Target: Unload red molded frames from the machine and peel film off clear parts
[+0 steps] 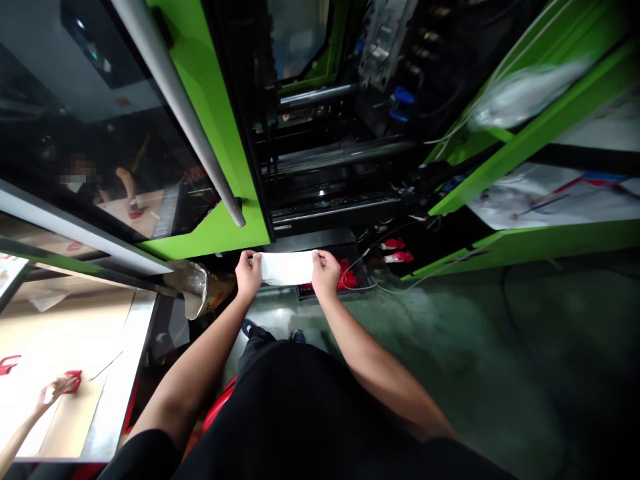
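A white rectangular sheet, like a folded cloth or paper [287,268], is stretched level between my two hands in front of the machine. My left hand [249,275] pinches its left end, and my right hand [326,272] pinches the right end. The sheet's exact material cannot be made out. Behind and below my right hand lies a dark tray [367,281] holding red pieces [349,275]. Both arms reach forward, with the hands apart by the sheet's width.
A green machine [215,133] stands open ahead, showing metal rods [340,155]. Its door has a grey handle [185,120]. At left, another person's hand [56,389] holds a red part [73,381] over a table [113,407]. Red-and-white objects [397,256] and a cable [400,292] lie right of the tray.
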`<action>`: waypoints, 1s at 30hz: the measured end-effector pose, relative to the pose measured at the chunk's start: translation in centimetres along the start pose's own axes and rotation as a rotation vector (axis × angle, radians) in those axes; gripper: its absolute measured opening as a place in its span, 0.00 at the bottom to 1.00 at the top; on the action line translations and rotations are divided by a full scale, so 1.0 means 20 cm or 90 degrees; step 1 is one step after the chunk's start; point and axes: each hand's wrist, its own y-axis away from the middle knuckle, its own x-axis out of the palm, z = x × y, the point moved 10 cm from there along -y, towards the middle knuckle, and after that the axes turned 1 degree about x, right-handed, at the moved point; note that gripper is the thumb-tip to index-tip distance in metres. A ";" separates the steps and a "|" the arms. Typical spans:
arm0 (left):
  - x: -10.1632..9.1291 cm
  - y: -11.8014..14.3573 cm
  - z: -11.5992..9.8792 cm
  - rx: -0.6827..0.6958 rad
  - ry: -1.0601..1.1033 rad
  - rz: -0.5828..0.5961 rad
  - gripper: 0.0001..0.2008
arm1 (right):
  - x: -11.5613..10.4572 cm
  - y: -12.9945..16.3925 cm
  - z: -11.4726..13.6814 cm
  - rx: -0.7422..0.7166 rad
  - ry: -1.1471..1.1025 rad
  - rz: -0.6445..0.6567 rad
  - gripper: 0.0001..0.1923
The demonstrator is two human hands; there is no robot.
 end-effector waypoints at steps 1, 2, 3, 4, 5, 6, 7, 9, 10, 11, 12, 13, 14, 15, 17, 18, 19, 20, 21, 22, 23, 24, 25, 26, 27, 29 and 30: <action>0.03 -0.01 -0.02 0.008 -0.021 -0.003 0.11 | 0.00 -0.01 0.01 -0.012 0.023 -0.004 0.24; 0.06 -0.02 -0.05 0.017 -0.038 -0.003 0.09 | 0.01 -0.01 0.03 -0.026 0.045 -0.008 0.23; 0.09 -0.02 -0.09 0.026 -0.049 0.000 0.08 | 0.02 -0.02 0.05 -0.041 0.064 -0.008 0.22; 0.13 -0.02 -0.13 0.035 -0.056 0.005 0.07 | 0.02 -0.01 0.09 -0.057 0.078 -0.006 0.22; 0.16 -0.01 -0.18 0.045 -0.057 0.010 0.07 | 0.03 0.00 0.13 -0.074 0.087 -0.001 0.21; 0.19 0.01 -0.23 0.055 -0.053 0.016 0.07 | 0.03 0.01 0.17 -0.091 0.091 0.006 0.20; 0.21 0.04 -0.29 0.063 -0.044 0.024 0.08 | 0.04 0.04 0.22 -0.108 0.091 0.016 0.20; 0.24 0.11 -0.39 0.074 -0.019 0.042 0.10 | 0.04 0.10 0.32 -0.140 0.080 0.040 0.18; 0.25 0.15 -0.44 0.078 -0.005 0.051 0.11 | 0.04 0.13 0.36 -0.152 0.072 0.050 0.17; 0.26 0.18 -0.48 0.080 0.010 0.060 0.12 | 0.04 0.17 0.40 -0.161 0.061 0.059 0.16; 0.26 0.21 -0.51 0.082 0.024 0.067 0.13 | 0.04 0.20 0.44 -0.167 0.050 0.063 0.16; 0.26 0.23 -0.55 0.083 0.038 0.075 0.14 | 0.03 0.22 0.47 -0.169 0.039 0.063 0.15; 0.26 0.25 -0.57 0.082 0.050 0.081 0.14 | 0.02 0.24 0.49 -0.169 0.029 0.061 0.15; 0.26 0.26 -0.59 0.081 0.061 0.086 0.14 | 0.02 0.25 0.51 -0.168 0.019 0.058 0.15; 0.25 0.26 -0.63 0.080 0.078 0.098 0.14 | 0.01 0.26 0.53 -0.165 0.004 0.055 0.14; 0.25 0.25 -0.64 0.079 0.084 0.106 0.15 | 0.01 0.25 0.54 -0.165 -0.001 0.056 0.13; 0.25 0.25 -0.65 0.080 0.089 0.117 0.15 | 0.01 0.25 0.55 -0.165 -0.005 0.058 0.12; 0.26 0.24 -0.66 0.080 0.092 0.132 0.15 | 0.01 0.24 0.56 -0.168 -0.007 0.062 0.12; 0.26 0.23 -0.67 0.081 0.095 0.150 0.16 | 0.01 0.22 0.57 -0.172 -0.007 0.069 0.11; 0.27 0.22 -0.68 0.082 0.097 0.173 0.17 | 0.01 0.20 0.58 -0.176 -0.005 0.078 0.10; 0.29 0.21 -0.69 0.082 0.102 0.203 0.19 | 0.01 0.18 0.59 -0.180 0.000 0.088 0.11; 0.31 0.21 -0.69 0.081 0.110 0.240 0.20 | 0.02 0.16 0.60 -0.182 0.008 0.101 0.11; 0.33 0.20 -0.70 0.078 0.123 0.279 0.22 | 0.02 0.13 0.60 -0.181 0.018 0.116 0.13; 0.36 0.18 -0.70 0.075 0.137 0.318 0.24 | 0.02 0.09 0.60 -0.178 0.030 0.133 0.15; 0.38 0.17 -0.71 0.073 0.149 0.358 0.26 | 0.03 0.06 0.59 -0.169 0.039 0.150 0.16; 0.42 0.13 -0.74 0.075 0.158 0.432 0.29 | 0.03 -0.02 0.57 -0.130 0.030 0.182 0.18; 0.43 0.11 -0.75 0.079 0.158 0.465 0.29 | 0.03 -0.06 0.54 -0.089 -0.004 0.199 0.18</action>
